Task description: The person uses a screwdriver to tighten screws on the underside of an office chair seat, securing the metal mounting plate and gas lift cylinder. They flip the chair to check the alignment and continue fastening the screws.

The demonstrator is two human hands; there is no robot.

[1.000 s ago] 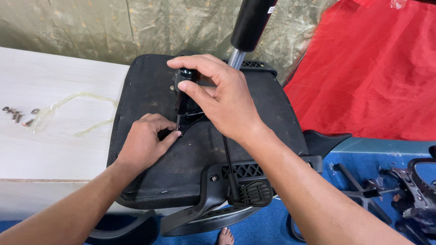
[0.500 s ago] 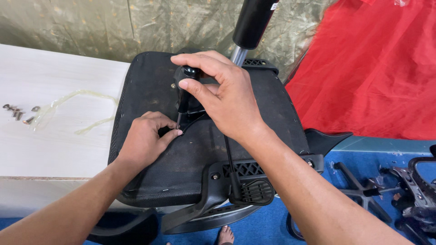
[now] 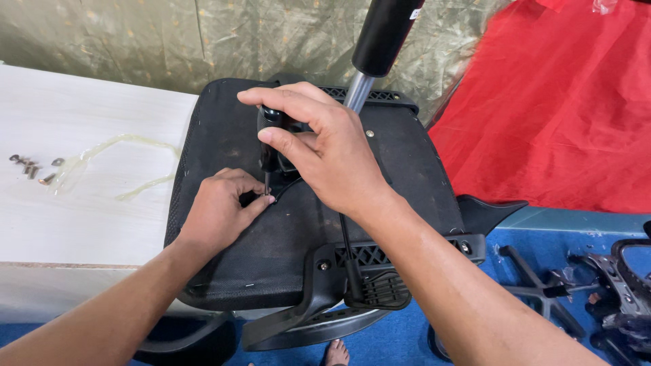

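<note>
Black seat underside [image 3: 285, 257]; black screwdriver handle [image 3: 271, 125]; red cloth [image 3: 563, 108]; blue floor mat [image 3: 407, 339]; pale wood-grain tabletop [image 3: 74, 217]; olive speckled tarp [image 3: 203, 41].

Little here counts as packaging or labelling. A clear plastic bag [image 3: 112, 166] lies flat on the white desk [image 3: 74, 224], left of the upturned chair seat; it is see-through with a yellowish tinge along its crumpled edges, and looks empty. Just left of it, a few small screws [image 3: 30, 168] sit loose on the desk, apart from the bag. A small white label [image 3: 416, 11] shows at the top edge, stuck on the black cylinder that stands above the seat; only a corner of it is in view. No signs or screens appear anywhere.
</note>
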